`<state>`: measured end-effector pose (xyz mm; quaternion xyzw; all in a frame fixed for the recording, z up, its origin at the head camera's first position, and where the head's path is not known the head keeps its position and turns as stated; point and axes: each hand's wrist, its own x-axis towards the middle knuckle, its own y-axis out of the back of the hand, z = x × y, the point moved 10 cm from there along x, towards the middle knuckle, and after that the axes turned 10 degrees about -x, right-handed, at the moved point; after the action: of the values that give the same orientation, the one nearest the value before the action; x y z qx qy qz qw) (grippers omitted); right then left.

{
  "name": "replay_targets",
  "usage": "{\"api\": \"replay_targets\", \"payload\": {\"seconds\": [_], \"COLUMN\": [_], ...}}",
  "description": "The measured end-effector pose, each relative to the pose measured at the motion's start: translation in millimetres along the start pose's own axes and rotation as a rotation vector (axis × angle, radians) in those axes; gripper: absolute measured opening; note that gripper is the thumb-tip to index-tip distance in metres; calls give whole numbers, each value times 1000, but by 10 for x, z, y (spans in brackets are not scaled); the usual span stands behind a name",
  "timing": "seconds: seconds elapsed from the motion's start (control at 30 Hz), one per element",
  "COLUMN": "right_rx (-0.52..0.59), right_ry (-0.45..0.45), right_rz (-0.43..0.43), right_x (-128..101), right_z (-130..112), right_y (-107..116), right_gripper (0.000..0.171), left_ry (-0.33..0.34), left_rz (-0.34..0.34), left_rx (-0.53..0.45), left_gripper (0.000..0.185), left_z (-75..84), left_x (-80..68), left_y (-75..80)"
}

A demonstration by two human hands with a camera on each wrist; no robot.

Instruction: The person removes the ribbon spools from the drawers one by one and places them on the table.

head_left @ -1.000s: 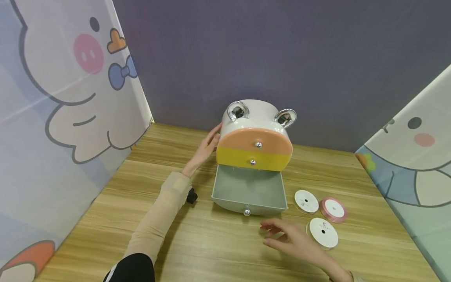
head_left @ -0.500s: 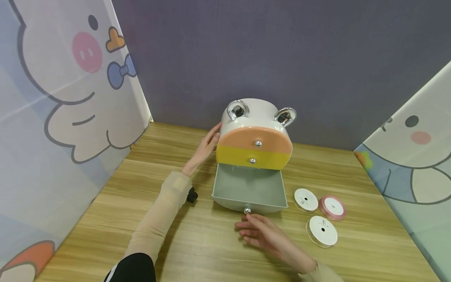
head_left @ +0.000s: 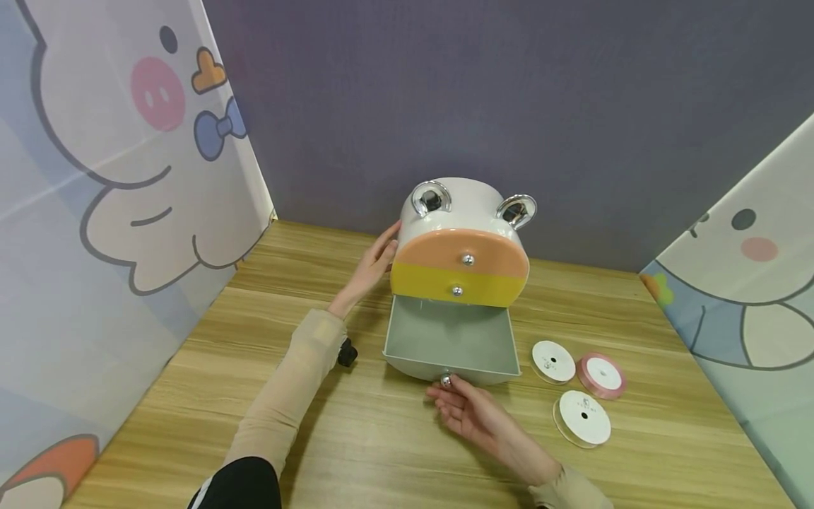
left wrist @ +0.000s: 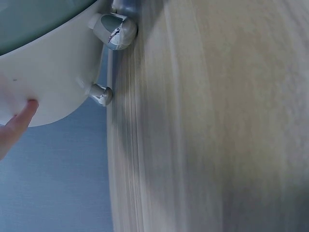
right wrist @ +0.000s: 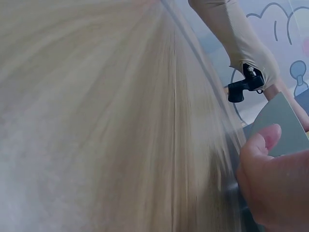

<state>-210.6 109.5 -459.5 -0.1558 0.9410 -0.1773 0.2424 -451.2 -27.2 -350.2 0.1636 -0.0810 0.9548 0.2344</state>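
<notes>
A small animal-shaped drawer cabinet [head_left: 470, 201] has a white body, two silver ears, an orange top drawer [head_left: 439, 251] and a yellow middle drawer [head_left: 420, 281]. Its grey-green bottom drawer [head_left: 413, 368] is pulled out, with nothing inside. My left hand [head_left: 370, 270] rests against the cabinet's left side with its fingers extended; in the left wrist view a fingertip [left wrist: 30, 107] touches the white shell. At the front, my right hand [head_left: 478, 421] pinches the bottom drawer's silver knob [head_left: 446, 380] between thumb and index finger. The right wrist view shows the thumb [right wrist: 271, 135] in front of the drawer wall [right wrist: 285, 116].
Two white ribbon spools [head_left: 553, 362] and a pink ribbon spool [head_left: 601, 375] lie on the wooden table [head_left: 356, 438] right of the drawer. A dark backdrop [head_left: 540, 106] stands close behind the cabinet, with cartoon-printed sheets [head_left: 127, 212] on both sides.
My right hand has moved left from beside the spools to the bottom drawer's knob and taken hold of it. The left hand and the drawer have stayed in place.
</notes>
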Motion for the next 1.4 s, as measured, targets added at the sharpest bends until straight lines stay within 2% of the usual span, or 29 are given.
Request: {"api": "replay_targets", "payload": {"seconds": [0.5,0.83,1.03,1.27,1.4], "right_rx": [18,81,109,124,131], "right_ry": [16,39,42,63,63], "right_rz": [-26,37,74,112,144], "right_x": [80,255,342,431,485], "right_z": [-148,-295,-347,-425,-447], "right_y": [11,83,104,177,217], "right_gripper": [26,36,35,32,33], "left_ry": [-25,-21,4,0,13], "left_rz": [-9,-4,-4,-6,-13], "left_rx": [-3,-2,-13,-18,-20], "left_gripper": [52,52,50,51,51], "left_z": [-8,-6,19,30,171], "left_x": [-6,-6,-19,-28,-83], "left_y": [-5,7,-10,-11,-69]}}
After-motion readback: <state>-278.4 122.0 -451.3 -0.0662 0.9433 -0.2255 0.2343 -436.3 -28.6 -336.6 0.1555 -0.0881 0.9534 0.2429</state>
